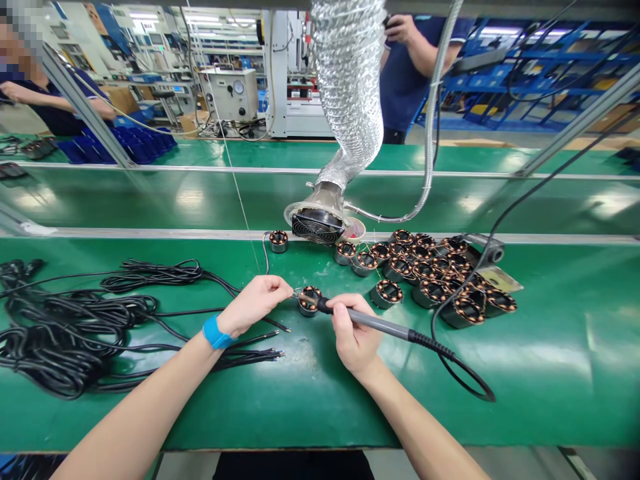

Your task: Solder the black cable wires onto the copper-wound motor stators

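My right hand (354,333) holds a grey soldering iron (380,323) like a pen, its tip over the near rim of a stator (310,301) with copper windings. My left hand (257,301), a blue band on its wrist, is closed in a pinch just left of that stator. A thin silvery solder wire (235,170) hangs from above and runs down to the left hand, and a fine end pokes out past the fingertips. Exactly where iron and wire meet the stator is too small to make out.
Several stators (425,270) crowd the right side, near a metal block (493,252). Another stator (279,241) with a lead stands behind my left hand. Black cables (75,333) are heaped left. A fume extraction hose (350,87) hangs ahead. Two people are beyond the bench.
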Demonstrator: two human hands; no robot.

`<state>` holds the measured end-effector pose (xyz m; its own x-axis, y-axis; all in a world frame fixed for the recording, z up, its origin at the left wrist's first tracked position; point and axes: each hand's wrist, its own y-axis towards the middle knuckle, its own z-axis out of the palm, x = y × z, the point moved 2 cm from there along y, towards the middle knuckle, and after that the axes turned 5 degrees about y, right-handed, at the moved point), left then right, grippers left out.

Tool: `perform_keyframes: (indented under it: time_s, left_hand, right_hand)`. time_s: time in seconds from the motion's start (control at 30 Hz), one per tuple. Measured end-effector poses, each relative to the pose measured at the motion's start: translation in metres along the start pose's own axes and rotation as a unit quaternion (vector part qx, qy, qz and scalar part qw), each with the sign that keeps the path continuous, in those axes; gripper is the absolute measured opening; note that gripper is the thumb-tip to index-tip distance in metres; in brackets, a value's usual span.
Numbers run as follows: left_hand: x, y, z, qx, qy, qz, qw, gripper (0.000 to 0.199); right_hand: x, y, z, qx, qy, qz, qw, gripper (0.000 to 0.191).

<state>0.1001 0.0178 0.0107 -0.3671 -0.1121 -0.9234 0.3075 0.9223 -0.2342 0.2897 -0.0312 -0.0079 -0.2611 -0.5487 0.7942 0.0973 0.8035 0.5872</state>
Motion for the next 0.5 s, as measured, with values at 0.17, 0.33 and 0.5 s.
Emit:
perform_keyframes:
  time_s: [0.17,0.33,0.5]
  left_hand:
    - [0.0008,-0.0006,-0.0003,0.002,0.000,0.006,1.000,0.032]
    - [0.0024,-0.0001,-0.0008,-0.003,0.005,0.011,1.000,0.032]
    - [0.0019,-0.0005,-0.0010,-0.002,0.002,0.009,1.000,0.031]
  right_hand:
    - [-0.0017,-0.0006,-0.0009,-0.036,0.027,0.025,0.999,0.018]
    - [-0.0027,-0.0009,-0.0011,-0.052,0.040,0.030,0.997,0.020]
    - [-0.0021,-0.0009,-0.0017,-0.059,0.049,0.029,0.997,0.018]
